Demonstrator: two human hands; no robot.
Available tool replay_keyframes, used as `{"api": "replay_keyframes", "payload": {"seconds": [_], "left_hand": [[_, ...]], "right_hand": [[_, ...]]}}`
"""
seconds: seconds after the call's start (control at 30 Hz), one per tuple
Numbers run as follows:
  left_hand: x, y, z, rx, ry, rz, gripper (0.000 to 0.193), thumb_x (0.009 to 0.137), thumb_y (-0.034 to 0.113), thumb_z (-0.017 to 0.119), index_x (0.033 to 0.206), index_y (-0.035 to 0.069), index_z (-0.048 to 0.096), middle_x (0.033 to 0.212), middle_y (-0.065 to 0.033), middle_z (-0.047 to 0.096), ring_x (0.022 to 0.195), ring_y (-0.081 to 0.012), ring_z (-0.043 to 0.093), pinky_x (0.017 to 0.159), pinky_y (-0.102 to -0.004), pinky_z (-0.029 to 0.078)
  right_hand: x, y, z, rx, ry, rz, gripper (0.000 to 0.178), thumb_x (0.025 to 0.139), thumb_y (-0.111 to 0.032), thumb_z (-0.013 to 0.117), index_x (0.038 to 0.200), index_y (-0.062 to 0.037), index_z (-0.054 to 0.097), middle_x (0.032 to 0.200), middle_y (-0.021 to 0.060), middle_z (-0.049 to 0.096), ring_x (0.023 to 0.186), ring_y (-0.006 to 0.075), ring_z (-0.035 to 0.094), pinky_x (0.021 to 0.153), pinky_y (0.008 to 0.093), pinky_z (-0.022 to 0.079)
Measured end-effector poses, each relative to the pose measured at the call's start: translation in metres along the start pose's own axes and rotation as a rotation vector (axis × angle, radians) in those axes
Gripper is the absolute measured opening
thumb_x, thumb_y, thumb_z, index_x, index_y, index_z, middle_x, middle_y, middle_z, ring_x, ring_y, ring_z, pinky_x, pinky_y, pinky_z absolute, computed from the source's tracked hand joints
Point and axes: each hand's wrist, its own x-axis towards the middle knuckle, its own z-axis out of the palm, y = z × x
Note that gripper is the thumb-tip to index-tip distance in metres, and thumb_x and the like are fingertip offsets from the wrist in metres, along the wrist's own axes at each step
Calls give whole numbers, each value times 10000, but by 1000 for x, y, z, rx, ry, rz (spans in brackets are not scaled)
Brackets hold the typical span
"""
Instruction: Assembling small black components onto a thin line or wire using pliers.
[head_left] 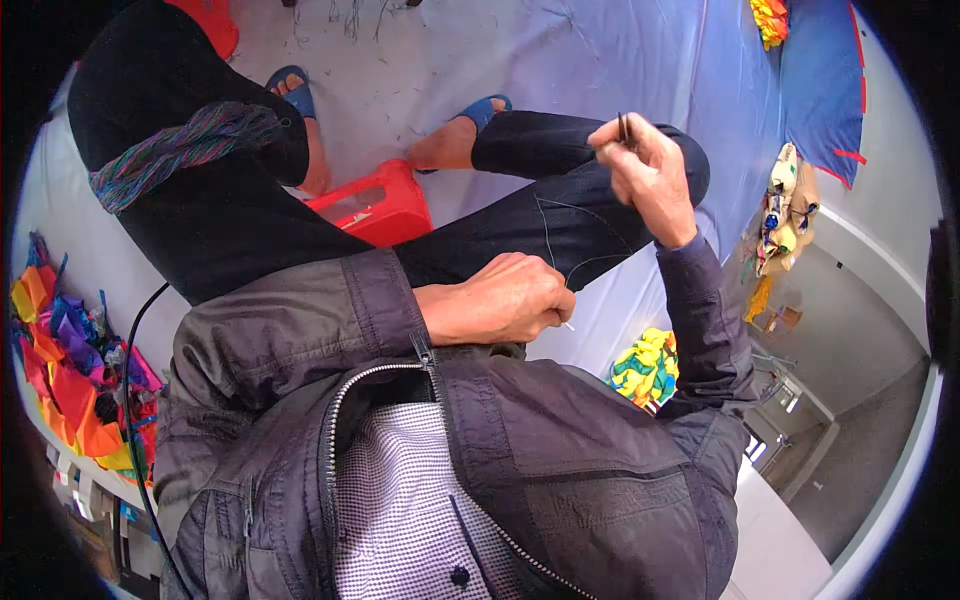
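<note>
Above my lap, my left hand (510, 298) is closed in a pinch, and a thin pale thread (547, 232) runs up from its fingers in a loose loop over my dark trouser leg. A short whitish tip (569, 325) pokes out under these fingers; what it belongs to is hidden. Raised over the right knee, my right hand (648, 185) is closed around a small dark two-pronged tool (624, 128), mostly covered by the fingers. The two hands are apart. Across my left thigh lies a twisted skein of multicoloured thread (190, 150).
A red plastic stool (400, 205) stands between my legs, near blue slippers (292, 88). Bright fabric pieces (75, 370) are heaped at the left, with a black cable (130, 400) beside them. A yellow-green bundle (648, 368) lies under my right arm. Thread scraps litter the pale floor sheet (620, 60).
</note>
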Motion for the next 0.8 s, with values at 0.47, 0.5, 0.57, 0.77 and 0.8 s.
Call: {"api": "replay_keyframes", "payload": {"seconds": [0.47, 0.5, 0.57, 0.77, 0.8], "left_hand": [[3, 5, 3, 9, -48, 10, 96, 789, 93, 716, 876, 61, 742, 871, -105, 723, 861, -314, 701, 740, -432, 561], [3, 5, 3, 14, -49, 11, 95, 790, 95, 717, 876, 62, 741, 873, -105, 724, 862, -316, 702, 740, -433, 561], [3, 5, 2, 6, -55, 10, 96, 791, 96, 717, 877, 62, 740, 874, -105, 723, 864, -317, 702, 740, -433, 561], [2, 3, 4, -4, -46, 19, 96, 793, 101, 717, 877, 60, 734, 873, -109, 719, 866, -325, 699, 734, -440, 557], [2, 3, 4, -4, -46, 20, 96, 793, 101, 717, 877, 60, 734, 873, -109, 719, 866, -325, 699, 734, -440, 557]], "right_hand": [[8, 22, 25, -855, -272, -165, 197, 811, -148, 724, 902, 26, 746, 820, 224, 680, 780, 374, 684, 692, 430, 518], [9, 23, 25, -871, -287, -174, 210, 813, -162, 726, 902, 28, 745, 819, 224, 680, 788, 383, 682, 692, 436, 516], [10, 25, 26, -877, -293, -176, 213, 815, -167, 724, 902, 26, 746, 818, 229, 676, 790, 389, 678, 692, 442, 513], [13, 19, 34, -929, -361, -107, 214, 810, -183, 724, 853, 26, 738, 795, 248, 648, 802, 413, 662, 697, 467, 503], [12, 19, 35, -929, -360, -107, 214, 810, -183, 724, 853, 26, 738, 795, 248, 648, 802, 413, 662, 697, 467, 503]]}}
